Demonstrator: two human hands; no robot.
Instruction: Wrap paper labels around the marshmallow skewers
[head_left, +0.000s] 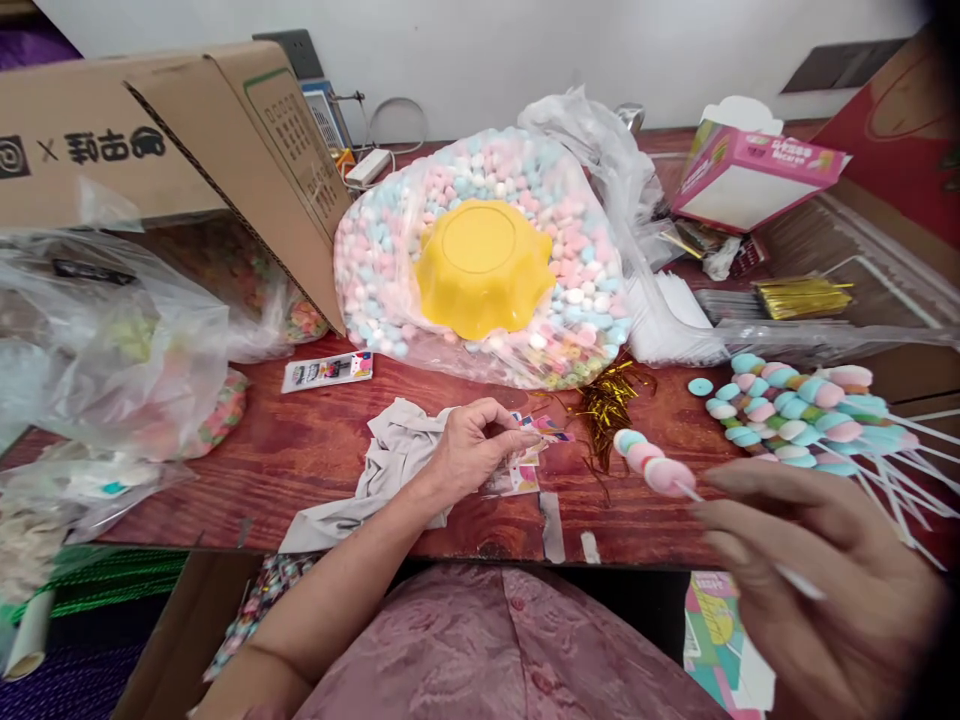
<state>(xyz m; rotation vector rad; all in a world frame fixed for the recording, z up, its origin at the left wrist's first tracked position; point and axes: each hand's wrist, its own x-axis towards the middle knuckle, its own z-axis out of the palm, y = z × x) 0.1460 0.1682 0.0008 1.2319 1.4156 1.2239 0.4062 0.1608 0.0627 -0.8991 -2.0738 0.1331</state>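
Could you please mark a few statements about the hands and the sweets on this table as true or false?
1. The right hand holds a marshmallow skewer by its white stick. True.
2. The yellow bowl stands upright, filled with sweets. False: it lies upside down on the clear bag of marshmallows.
3. The left hand pinches something small above the sticker sheets. True.
4. The finished skewers are piled to the person's left. False: they lie to the right, beyond the right hand.
5. The grey cloth covers the gold twist ties. False: the cloth lies by the left wrist, apart from them.
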